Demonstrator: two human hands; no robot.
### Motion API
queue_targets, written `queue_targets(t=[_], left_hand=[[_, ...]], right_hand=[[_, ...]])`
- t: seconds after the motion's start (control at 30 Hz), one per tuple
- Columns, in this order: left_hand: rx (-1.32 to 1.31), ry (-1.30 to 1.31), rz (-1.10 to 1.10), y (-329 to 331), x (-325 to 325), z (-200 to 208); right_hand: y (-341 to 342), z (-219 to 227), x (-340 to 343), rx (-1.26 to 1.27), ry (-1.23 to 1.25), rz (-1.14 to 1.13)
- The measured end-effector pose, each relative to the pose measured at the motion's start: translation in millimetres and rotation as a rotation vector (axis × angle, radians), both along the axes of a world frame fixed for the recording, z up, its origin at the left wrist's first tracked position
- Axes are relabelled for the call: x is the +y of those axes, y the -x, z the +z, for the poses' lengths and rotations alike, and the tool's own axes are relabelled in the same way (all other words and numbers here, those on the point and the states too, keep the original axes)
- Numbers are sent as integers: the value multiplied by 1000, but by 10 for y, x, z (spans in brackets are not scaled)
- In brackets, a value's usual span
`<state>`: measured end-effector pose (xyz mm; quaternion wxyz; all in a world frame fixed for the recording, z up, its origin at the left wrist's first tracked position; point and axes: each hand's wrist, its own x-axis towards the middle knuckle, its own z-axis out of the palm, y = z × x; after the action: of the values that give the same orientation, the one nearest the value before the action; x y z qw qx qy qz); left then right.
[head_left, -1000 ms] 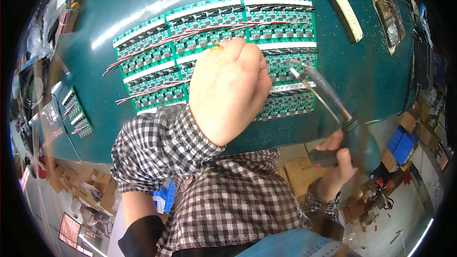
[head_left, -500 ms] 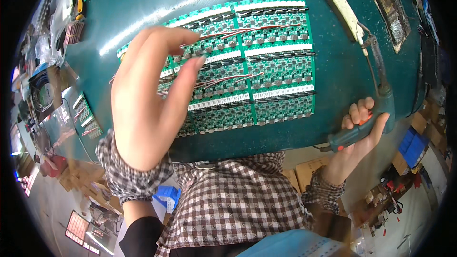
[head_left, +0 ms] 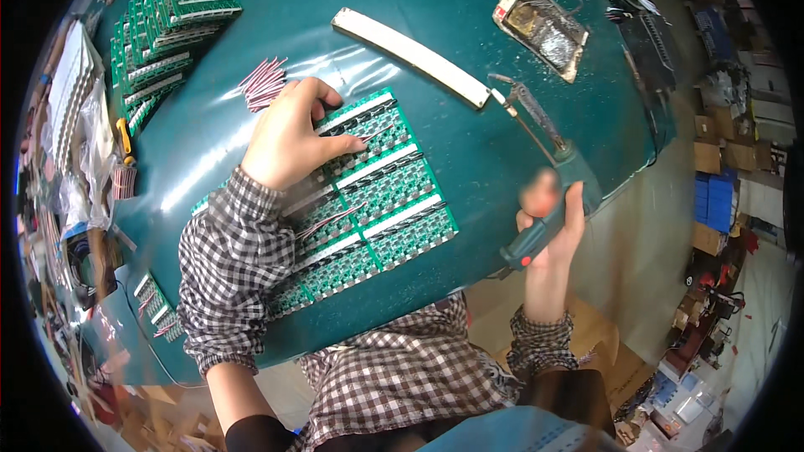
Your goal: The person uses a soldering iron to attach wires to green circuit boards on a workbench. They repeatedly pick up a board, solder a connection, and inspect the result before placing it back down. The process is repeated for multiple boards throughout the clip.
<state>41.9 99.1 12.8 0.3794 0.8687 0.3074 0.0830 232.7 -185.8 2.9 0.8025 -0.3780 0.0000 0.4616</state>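
A panel of joined green circuit boards (head_left: 402, 180) lies on the table, with white strips, rows of black wires and some loose red-and-white wires (head_left: 331, 222). Resting over its upper left part is my left hand (head_left: 293, 134), thumb stretched out and apart from the bent fingers. The thumb tip is next to a thin wire on the boards; I see nothing gripped, though the fingertips are partly hidden. My right hand (head_left: 554, 238) is wrapped round the green handle of a soldering gun (head_left: 536, 234) with a red button. Its metal tip points up and away, right of the boards.
Stacked circuit boards (head_left: 172, 29) stand at the far left. A bundle of wires (head_left: 264, 84) lies behind my left hand. A long white bar (head_left: 410, 54) and a dirty metal tray (head_left: 543, 29) are beyond the soldering gun. A yellow-handled tool (head_left: 125, 141) sits at the left.
The view has swung, bringing the stacked boards in at the far left. My left hand has moved toward the panel's far edge. My right hand keeps its hold on the soldering gun.
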Motion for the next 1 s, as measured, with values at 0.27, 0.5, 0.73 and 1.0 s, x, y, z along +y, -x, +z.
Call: queue_targets(t=[0.27,0.5,0.73,1.0], left_hand=[[-155,610,5,-119,116,175],[-738,1030,395,226,-142,479],[-981,997,529,640,-553,694],[-1073,1008,497,674,-649,861]], right_hand=[[-173,-25,25,311,-312,17],[-211,-109,6,374,-532,-4],[-215,-198,54,258,-491,-2],[-208,-158,84,106,-360,-105]])
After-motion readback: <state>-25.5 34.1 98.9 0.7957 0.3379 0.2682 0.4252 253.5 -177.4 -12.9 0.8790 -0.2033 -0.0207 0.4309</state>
